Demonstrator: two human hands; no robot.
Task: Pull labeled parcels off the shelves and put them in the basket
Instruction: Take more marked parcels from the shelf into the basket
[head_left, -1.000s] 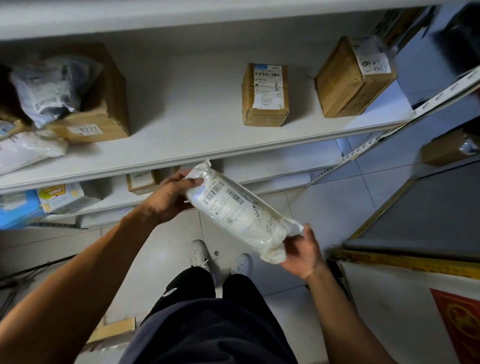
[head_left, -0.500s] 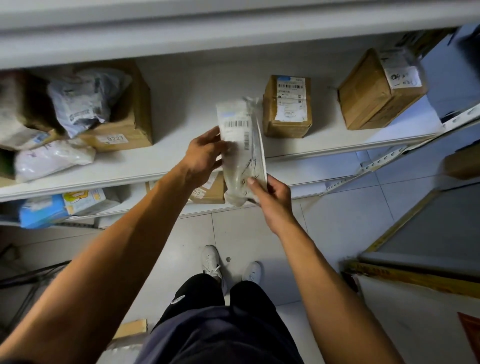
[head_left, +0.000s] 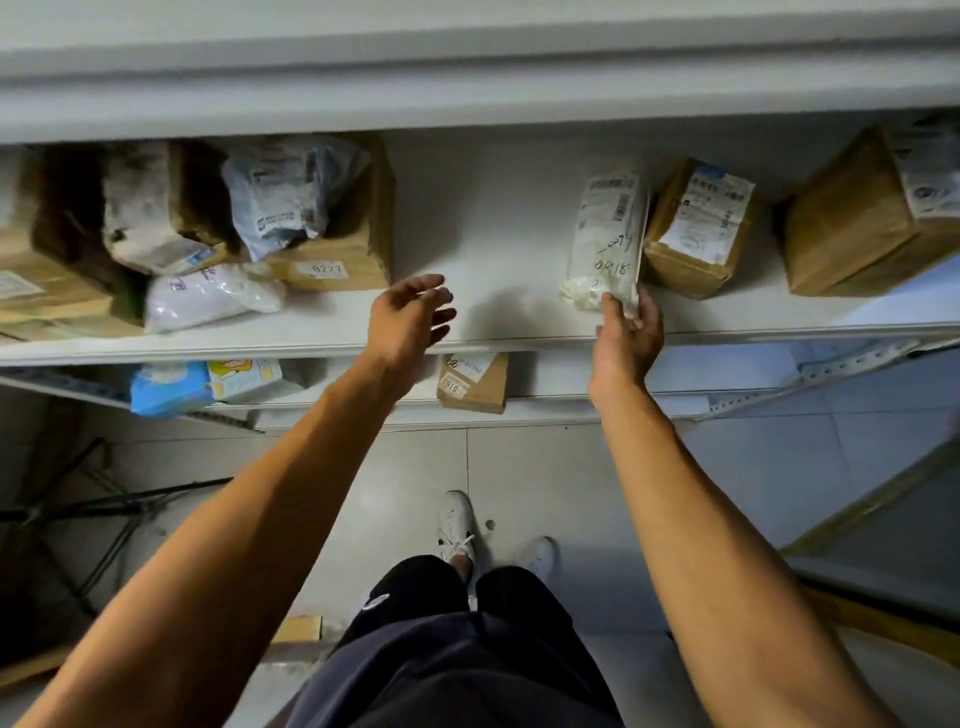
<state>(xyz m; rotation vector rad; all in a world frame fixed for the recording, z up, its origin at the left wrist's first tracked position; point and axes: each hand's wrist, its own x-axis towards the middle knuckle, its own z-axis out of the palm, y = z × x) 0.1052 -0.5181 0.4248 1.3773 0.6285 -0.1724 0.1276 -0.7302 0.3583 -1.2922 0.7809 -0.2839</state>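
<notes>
A white plastic parcel (head_left: 605, 236) with a barcode label and handwritten numbers stands on the white shelf (head_left: 493, 234), leaning against a small cardboard box (head_left: 696, 228). My right hand (head_left: 626, 332) grips its lower end at the shelf's front edge. My left hand (head_left: 410, 317) hovers over the bare middle of the shelf with fingers spread, holding nothing. No basket is in view.
On the shelf's left lie a box marked 0227 (head_left: 332, 260), a grey bag (head_left: 280, 197) and a white bag (head_left: 208, 296). A larger box (head_left: 862, 218) sits at the right. The lower shelf holds a small box (head_left: 472, 382) and a blue packet (head_left: 171, 387).
The white parcel went from being held in both hands in front of the shelf to standing on it beside the small box. My left hand let go and opened.
</notes>
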